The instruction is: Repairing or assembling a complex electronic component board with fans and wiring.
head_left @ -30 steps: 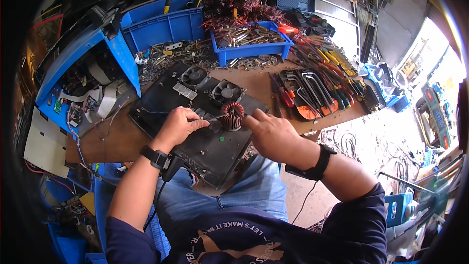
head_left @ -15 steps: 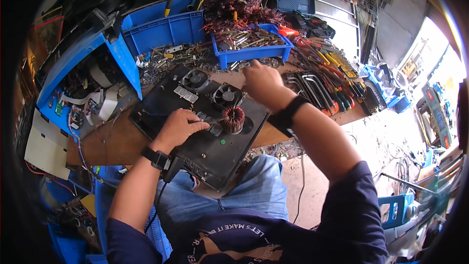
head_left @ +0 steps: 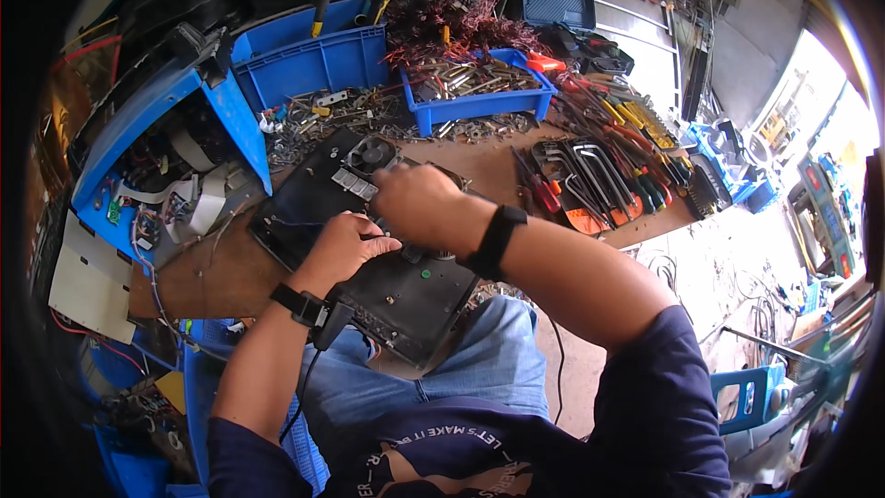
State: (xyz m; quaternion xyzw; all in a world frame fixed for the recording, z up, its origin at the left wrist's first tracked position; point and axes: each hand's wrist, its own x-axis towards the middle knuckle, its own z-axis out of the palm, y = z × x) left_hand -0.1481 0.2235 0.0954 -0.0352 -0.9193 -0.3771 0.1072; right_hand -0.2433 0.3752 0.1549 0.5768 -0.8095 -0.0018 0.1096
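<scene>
A black panel (head_left: 406, 300) with mounted parts lies tilted from the bench onto my lap. On it, a black fan (head_left: 371, 155) sits at the far end, beside a row of small silvery rectangles (head_left: 353, 182). My left hand (head_left: 343, 247) rests over the panel's middle, thumb and fingers pinched together; what is between them is hidden. Just beyond and to the right, my right hand (head_left: 422, 207) is closed in a fist over the panel, and I cannot make out what it holds. The fist and wrist cover the copper-wound coil and most of the second fan.
A blue tray (head_left: 479, 115) of metal pieces stands at the back, next to a blue bin (head_left: 309, 65). Hex keys (head_left: 590, 175) and screwdrivers (head_left: 650, 186) lie at right. An open blue casing (head_left: 235, 134) with wires stands left. Loose screws litter the bench (head_left: 493, 166).
My right hand has swung from the bench near the blue tray, left and closer, to over the panel beside my left hand. The left hand has barely shifted.
</scene>
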